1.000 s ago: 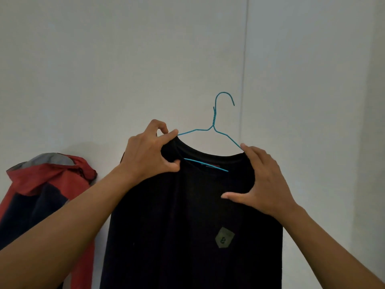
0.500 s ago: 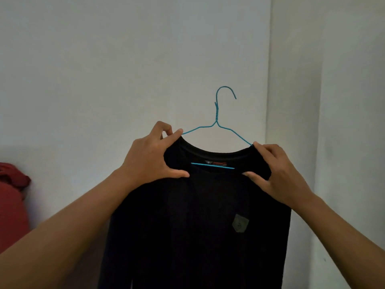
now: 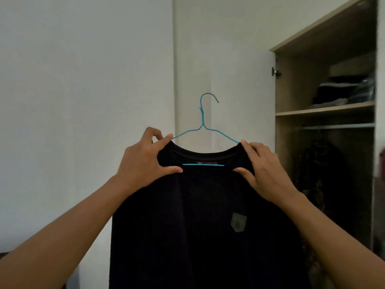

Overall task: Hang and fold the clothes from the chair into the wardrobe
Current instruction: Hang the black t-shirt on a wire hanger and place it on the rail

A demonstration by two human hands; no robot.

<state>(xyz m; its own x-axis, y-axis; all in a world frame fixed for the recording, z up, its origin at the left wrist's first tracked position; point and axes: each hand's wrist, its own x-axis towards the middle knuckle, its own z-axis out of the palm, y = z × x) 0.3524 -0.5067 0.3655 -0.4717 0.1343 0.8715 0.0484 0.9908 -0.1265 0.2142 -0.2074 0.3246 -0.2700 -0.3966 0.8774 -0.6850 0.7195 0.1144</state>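
A black shirt (image 3: 198, 222) with a small grey patch on its chest hangs on a thin blue wire hanger (image 3: 203, 124), held up in front of me. My left hand (image 3: 143, 161) pinches the shirt's left shoulder over the hanger. At the right shoulder my right hand (image 3: 264, 170) grips the same way. The hanger's hook points up and is free of any rail. The open wardrobe (image 3: 325, 109) stands at the right, behind the shirt.
The wardrobe's white door (image 3: 225, 59) stands open beside the wall. A shelf (image 3: 325, 110) carries folded dark clothes. Under it runs a metal rail (image 3: 337, 126) with a dark garment (image 3: 318, 163) hanging from it. Plain white wall fills the left.
My view has swung right: the red jacket at the left has dropped out of sight and the wardrobe has come in. My right hand has closed on the shoulder, and the hanger sits level.
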